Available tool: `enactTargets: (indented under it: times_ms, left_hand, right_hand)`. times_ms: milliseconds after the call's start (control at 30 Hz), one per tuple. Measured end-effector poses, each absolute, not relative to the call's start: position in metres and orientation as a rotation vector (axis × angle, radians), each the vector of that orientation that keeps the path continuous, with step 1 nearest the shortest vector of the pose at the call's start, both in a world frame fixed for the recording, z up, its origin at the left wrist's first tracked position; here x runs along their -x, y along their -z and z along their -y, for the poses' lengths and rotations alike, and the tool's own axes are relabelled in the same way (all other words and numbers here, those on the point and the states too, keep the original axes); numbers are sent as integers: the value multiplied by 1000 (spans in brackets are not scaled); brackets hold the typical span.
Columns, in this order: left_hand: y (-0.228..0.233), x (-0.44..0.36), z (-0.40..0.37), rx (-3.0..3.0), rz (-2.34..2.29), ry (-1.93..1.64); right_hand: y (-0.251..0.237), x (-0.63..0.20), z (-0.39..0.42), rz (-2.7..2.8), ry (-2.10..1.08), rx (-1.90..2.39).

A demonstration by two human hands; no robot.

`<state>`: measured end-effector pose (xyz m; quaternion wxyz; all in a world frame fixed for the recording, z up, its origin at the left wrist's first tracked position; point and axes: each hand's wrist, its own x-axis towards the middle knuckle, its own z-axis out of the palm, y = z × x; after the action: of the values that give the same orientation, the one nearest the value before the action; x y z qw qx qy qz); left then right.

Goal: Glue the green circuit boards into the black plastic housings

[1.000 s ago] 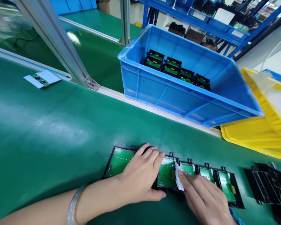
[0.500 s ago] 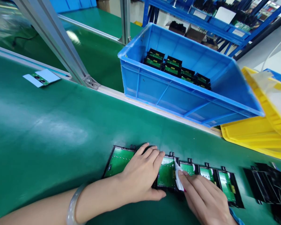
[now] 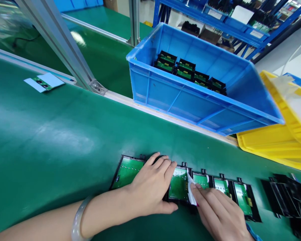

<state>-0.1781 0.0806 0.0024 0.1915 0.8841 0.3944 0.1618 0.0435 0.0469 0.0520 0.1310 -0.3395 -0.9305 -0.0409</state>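
Fingers of the left hand [image 3: 150,189] lie flat, pressing a row of green circuit boards [image 3: 178,184] in black frames running left to right along the smooth green belt [image 3: 52,134]. Beside it, the right hand [image 3: 215,209] pinches a white wipe [image 3: 191,192] against one board. Behind stands a blue plastic crate [image 3: 190,100].

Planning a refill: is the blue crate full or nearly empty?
Nearly empty: the blue crate holds one short row of boards against its far wall.
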Motion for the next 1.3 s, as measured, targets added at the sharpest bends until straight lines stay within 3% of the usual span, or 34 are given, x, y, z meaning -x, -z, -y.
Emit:
enactTargets:
  times_ms: [600, 1033, 1167, 1300]
  left_hand:
    - [-1, 178, -81, -2513, -1114, -427]
    - [-4, 179, -80, -2493, -1103, -410]
    - [-6, 179, -82, -2476, -1098, -411]
    - [-9, 180, -83, -2469, -1107, -411]
  right_hand:
    - [-56, -40, -53, 2575, 79, 1129]
    - [-70, -77, -63, 1707, -587, 1823]
    - [-67, -84, -70, 1569, -961, 1780]
    - [-66, -64, -75, 1767, -1285, 1618]
